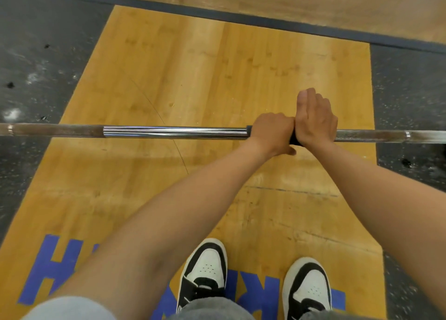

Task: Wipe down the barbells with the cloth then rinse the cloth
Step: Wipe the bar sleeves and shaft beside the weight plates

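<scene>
A steel barbell (173, 132) lies level across the view above a wooden platform. My left hand (272, 130) grips the bar with a dark cloth (295, 140) wrapped round it; only the cloth's edges show beside the fist. My right hand (315, 119) lies over the bar right next to the left one and touches it. Its fingers curl over the far side of the bar and its thumb points forward. The bar's smooth shiny middle is to the left of my hands, and the dull knurled parts run out to both sides.
The wooden lifting platform (217, 66) carries blue lettering (53, 271) near my feet. Black rubber flooring (36, 54) with chalk marks flanks it on both sides. My two black-and-white shoes (205, 269) stand just behind the bar.
</scene>
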`<state>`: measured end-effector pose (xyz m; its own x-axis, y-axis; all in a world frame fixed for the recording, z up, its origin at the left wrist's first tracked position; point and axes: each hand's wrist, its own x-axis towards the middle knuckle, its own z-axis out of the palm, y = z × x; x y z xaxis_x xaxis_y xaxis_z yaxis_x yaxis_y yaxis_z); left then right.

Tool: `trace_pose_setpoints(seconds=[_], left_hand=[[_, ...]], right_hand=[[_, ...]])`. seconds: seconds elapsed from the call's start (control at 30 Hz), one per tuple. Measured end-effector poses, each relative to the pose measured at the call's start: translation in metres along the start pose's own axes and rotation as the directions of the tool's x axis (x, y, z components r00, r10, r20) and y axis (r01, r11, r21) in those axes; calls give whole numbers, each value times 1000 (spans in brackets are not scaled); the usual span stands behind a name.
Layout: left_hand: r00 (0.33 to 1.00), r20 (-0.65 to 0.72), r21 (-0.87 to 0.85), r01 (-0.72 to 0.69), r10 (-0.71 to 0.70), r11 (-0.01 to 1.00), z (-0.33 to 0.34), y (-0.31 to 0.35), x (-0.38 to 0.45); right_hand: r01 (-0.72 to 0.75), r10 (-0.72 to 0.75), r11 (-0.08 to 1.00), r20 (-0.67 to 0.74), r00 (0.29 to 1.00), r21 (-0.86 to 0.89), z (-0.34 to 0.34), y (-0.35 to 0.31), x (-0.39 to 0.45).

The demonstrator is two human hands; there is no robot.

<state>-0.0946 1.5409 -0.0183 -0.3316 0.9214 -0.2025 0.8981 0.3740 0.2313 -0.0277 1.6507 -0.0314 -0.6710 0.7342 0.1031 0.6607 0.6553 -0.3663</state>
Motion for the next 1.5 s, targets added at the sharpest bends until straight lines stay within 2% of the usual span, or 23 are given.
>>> trace_pose_setpoints(seconds=[0.13, 0.3, 0.4, 0.5, 0.6, 0.7, 0.77, 0.93, 1.03, 1.13, 1.27, 1.33, 1.5], left_hand=[[999, 17, 40, 48, -49, 998, -4, -48, -26], [981, -85, 89, 181, -173, 979, -14, -127, -92], [986, -28, 89, 167, -165, 982, -15, -106, -75], [1000, -11, 50, 5, -4, 999, -5, -48, -24], [999, 20, -30, -45, 45, 999, -2, -7, 8], [998, 42, -8, -44, 44, 999, -4, -29, 0], [998, 56, 25, 22, -24, 999, -8, -65, -27], [986, -8, 93, 166, -166, 982, -18, -139, -94], [989, 44, 82, 138, -142, 987, -19, -121, -76], [999, 33, 18, 29, -29, 999, -7, -66, -29], [998, 52, -60, -14, 17, 998, -3, -16, 5], [1000, 30, -42, -4, 6, 999, -3, -34, -6], [986, 22, 54, 163, -164, 985, -15, -126, -83]], right_hand=[[-24, 25, 999, 23, 999, -22, 0, 1, 4], [17, -15, 998, 42, 999, -53, 1, -4, 7], [31, -25, 996, 69, 997, -80, 2, -5, 7], [21, -14, 998, 101, 995, -66, 2, -2, 9], [-20, 23, 1000, 121, 992, -22, 2, 2, 14], [-19, 23, 999, 111, 994, -39, 2, 2, 14], [-6, 11, 999, 100, 995, -53, 3, 1, 13], [-12, 19, 998, 108, 994, -69, 4, -1, 14], [-12, 21, 997, 111, 994, -80, 5, -1, 12], [-21, 26, 999, 121, 992, -47, 5, 0, 13], [-23, 23, 1000, 136, 990, 1, 3, 0, 13], [-25, 25, 1000, 130, 991, 0, 3, 1, 13], [-13, 16, 1000, 103, 995, -25, 4, 2, 13]])
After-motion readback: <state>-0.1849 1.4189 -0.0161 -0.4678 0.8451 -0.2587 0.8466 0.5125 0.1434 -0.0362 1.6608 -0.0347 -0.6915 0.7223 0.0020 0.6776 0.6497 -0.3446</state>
